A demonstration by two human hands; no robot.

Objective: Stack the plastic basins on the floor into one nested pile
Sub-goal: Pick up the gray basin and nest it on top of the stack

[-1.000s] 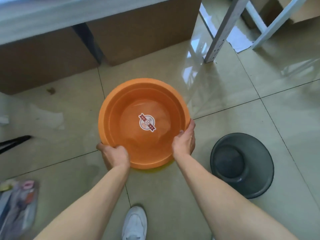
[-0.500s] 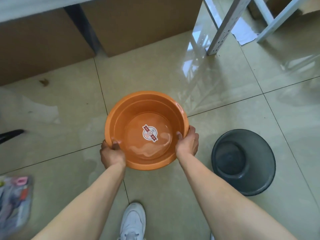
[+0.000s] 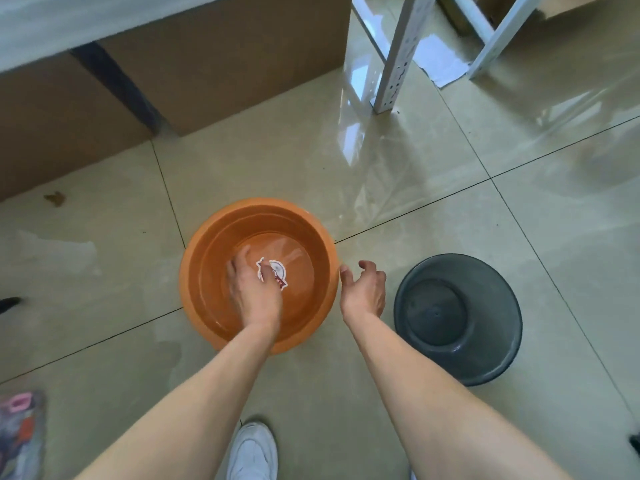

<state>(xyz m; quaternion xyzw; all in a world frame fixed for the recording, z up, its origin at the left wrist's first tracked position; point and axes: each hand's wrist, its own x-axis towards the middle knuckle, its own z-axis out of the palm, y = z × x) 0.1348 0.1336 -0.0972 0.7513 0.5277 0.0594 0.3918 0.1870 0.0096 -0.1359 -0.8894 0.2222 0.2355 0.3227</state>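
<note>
Over on your left, the orange basin (image 3: 258, 275) sits upright on the floor (image 3: 433, 237), straddling a tile seam. Your left hand (image 3: 254, 292) is down inside it, palm to the bottom, fingers loosely spread over the round sticker (image 3: 275, 271), pressing rather than gripping anything. I can't tell whether there's another basin tucked under the orange one, so feel for wobble: if it rocks, it isn't seated evenly, and a flat push in the middle beats shoving one side of the rim.

Next along, your right hand (image 3: 363, 289) hangs just outside the orange rim, fingers half curled and empty, touching nothing as far as I can see.

Further right, the dark grey basin (image 3: 457, 320) stands apart on the floor, tipped a bit so its mouth leans toward you. That looks like the next one to go. Grab it by the rim on opposite sides, level it, and lower it straight down into the orange one so the walls slide together without jamming. It looks about the same width, so don't force it.
</note>
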